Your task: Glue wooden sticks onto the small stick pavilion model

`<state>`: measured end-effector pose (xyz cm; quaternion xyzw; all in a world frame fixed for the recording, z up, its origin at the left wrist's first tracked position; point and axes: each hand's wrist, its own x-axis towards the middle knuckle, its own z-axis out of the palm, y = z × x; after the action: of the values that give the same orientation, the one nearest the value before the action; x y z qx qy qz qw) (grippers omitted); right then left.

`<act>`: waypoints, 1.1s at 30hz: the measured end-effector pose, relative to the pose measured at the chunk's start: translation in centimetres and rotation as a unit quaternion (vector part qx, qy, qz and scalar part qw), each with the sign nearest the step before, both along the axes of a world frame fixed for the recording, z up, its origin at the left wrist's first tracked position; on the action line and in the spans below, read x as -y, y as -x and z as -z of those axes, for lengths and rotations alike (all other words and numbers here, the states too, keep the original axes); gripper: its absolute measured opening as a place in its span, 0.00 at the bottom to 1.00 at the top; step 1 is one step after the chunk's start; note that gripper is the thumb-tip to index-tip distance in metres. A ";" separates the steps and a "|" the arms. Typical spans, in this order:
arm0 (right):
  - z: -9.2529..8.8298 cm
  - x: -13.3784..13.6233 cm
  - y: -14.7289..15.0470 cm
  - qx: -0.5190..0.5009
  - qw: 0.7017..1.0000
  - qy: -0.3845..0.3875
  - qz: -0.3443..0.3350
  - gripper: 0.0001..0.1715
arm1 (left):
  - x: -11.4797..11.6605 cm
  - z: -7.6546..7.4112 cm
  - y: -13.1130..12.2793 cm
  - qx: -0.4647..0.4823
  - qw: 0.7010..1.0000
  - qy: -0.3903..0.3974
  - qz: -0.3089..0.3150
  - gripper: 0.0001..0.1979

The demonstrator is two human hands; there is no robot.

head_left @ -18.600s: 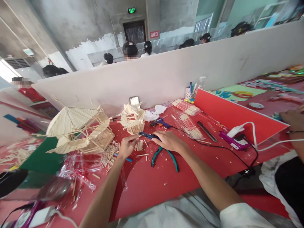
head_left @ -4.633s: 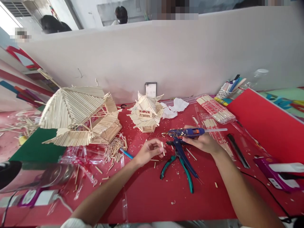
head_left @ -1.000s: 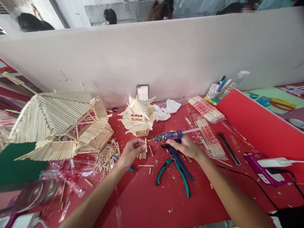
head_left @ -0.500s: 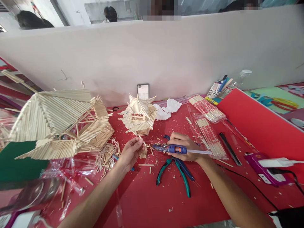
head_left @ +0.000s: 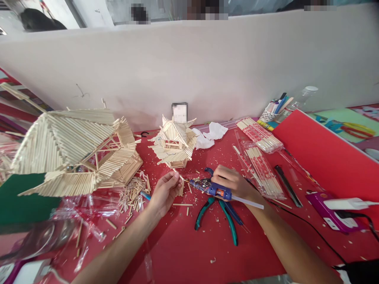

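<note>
Between thumb and fingers, my left hand (head_left: 166, 190) pinches a short wooden stick (head_left: 178, 173). My right hand (head_left: 229, 179) is wrapped round a blue hot glue gun (head_left: 219, 190), a translucent glue stick (head_left: 247, 202) poking out of its back. The gun's nozzle points left and is close to the held stick; whether they touch I cannot tell. Just beyond my hands stands a small pavilion model of sticks (head_left: 174, 144). A few cut sticks (head_left: 181, 189) lie side by side under the nozzle. Green-handled pliers (head_left: 229, 221) rest below the gun.
A larger stick-built model (head_left: 74, 146) fills the left side, near a pile of cut sticks (head_left: 134, 195). Packs of chopsticks (head_left: 263, 169), a black pen-like tool (head_left: 288, 186) and a purple power strip (head_left: 333, 213) lie right. The gun's cord (head_left: 302, 221) crosses the red table.
The glue gun has tilted, its back end dropping and its nozzle coming nearer the stick in my left hand. The view has shifted slightly. My left hand keeps its pinch.
</note>
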<state>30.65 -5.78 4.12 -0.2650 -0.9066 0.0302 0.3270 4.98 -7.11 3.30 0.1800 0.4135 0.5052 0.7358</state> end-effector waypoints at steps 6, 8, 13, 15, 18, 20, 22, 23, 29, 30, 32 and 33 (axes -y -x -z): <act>0.6 -0.1 -0.2 0.006 1.000 0.015 0.009 0.11 | -0.1 0.0 0.0 0.000 1.000 -0.002 0.000 0.16; 0.6 0.0 -0.2 0.014 0.999 0.030 0.016 0.12 | 0.0 -0.1 0.0 0.001 1.000 0.000 0.000 0.16; 0.4 0.1 0.0 0.023 0.999 0.038 0.019 0.15 | 0.0 -0.2 0.0 -0.004 1.000 -0.007 0.001 0.17; 0.4 0.1 0.0 0.020 0.999 0.034 0.018 0.15 | 0.1 -0.2 0.0 -0.004 1.000 -0.006 0.002 0.17; 0.5 0.0 0.0 0.012 1.000 0.021 0.011 0.15 | 0.1 -0.1 0.0 -0.004 1.000 -0.005 0.002 0.17; 0.4 -0.2 0.1 0.004 1.000 0.011 0.007 0.15 | 0.1 -0.1 0.0 -0.005 1.000 -0.004 0.000 0.17; 0.3 -0.2 0.1 0.001 1.000 0.007 0.008 0.16 | 0.0 -0.1 0.0 -0.003 1.000 -0.005 -0.004 0.17; 0.2 -0.3 0.2 0.003 1.000 0.008 0.009 0.16 | 0.0 -0.1 0.0 -0.002 1.000 -0.007 -0.005 0.16; -0.3 0.1 0.5 0.009 1.000 0.024 0.002 0.13 | 0.0 -0.2 -0.1 -0.002 1.000 -0.018 -0.010 0.17; -0.3 0.2 0.5 0.004 1.000 0.031 0.006 0.13 | 0.0 -0.2 -0.1 -0.004 1.000 -0.019 -0.011 0.17; -0.2 0.2 0.5 -0.010 0.999 0.044 0.020 0.13 | 0.0 -0.2 -0.2 -0.008 1.000 -0.022 -0.013 0.17; -0.2 0.1 0.5 -0.013 0.998 0.052 0.028 0.13 | 0.0 -0.2 -0.2 -0.010 1.000 -0.022 -0.014 0.17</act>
<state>30.17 -5.87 4.30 -0.3070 -0.8917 0.0712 0.3248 5.17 -7.16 3.47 0.1954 0.4124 0.5229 0.7199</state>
